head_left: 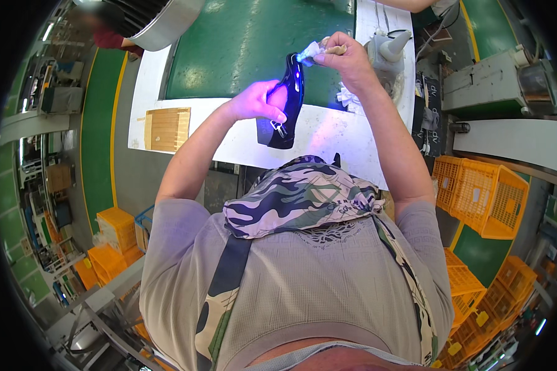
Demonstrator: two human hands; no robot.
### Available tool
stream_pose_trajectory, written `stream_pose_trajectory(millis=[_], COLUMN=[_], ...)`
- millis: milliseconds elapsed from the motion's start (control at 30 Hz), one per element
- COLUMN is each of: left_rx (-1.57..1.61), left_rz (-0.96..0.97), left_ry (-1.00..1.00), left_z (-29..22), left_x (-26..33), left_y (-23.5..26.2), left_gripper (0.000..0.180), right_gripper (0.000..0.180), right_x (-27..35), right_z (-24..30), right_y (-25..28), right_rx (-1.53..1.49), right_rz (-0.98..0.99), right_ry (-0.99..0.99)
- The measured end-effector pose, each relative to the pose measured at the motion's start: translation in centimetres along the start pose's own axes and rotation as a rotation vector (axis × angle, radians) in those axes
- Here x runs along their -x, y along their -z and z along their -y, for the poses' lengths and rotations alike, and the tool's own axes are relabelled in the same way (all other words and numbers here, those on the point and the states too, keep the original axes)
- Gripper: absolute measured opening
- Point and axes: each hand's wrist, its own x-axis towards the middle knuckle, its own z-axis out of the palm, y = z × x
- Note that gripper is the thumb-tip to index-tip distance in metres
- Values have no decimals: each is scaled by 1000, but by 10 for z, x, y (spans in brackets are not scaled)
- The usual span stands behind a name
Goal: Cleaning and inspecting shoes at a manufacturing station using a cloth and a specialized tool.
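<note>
A glossy black shoe with a metal buckle (279, 128) is held by my left hand (257, 102), the thumb across its opening near the buckle. The shoe's toe points away from me, and violet-blue light falls on it and on the hand. My right hand (345, 57) pinches a crumpled white cloth (312, 52) at the toe end, touching or very close to it. Both hands are raised over the near part of the work table.
A green belt surface (247, 37) runs behind the white table edge (334, 133). Tan cardboard (167, 129) lies at the left. A white squeeze bottle (388, 48) and crumpled white cloth (348, 97) are at the right. Orange crates (479, 195) stand on the floor. Another person's arm (408, 4) shows at the far side.
</note>
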Motion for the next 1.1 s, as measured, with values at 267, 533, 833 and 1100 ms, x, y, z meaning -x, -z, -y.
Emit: stream_pose_trajectory(millis=[267, 533, 833, 1100], left_rx=[426, 630, 966, 1215], left_rz=[-5, -98, -186, -185], left_ry=[36, 153, 229, 142], left_z=[0, 20, 44, 60], left_x=[0, 2, 4, 10], left_y=[-5, -2, -9, -52], left_gripper=[55, 65, 44, 52], right_gripper=[23, 22, 22, 21], right_x=[4, 18, 34, 53], right_z=[-20, -42, -44, -34], right_y=[-6, -16, -18, -15], right_rx=[54, 57, 11, 31], right_rz=[40, 73, 116, 164], right_ry=[-7, -66, -171, -167])
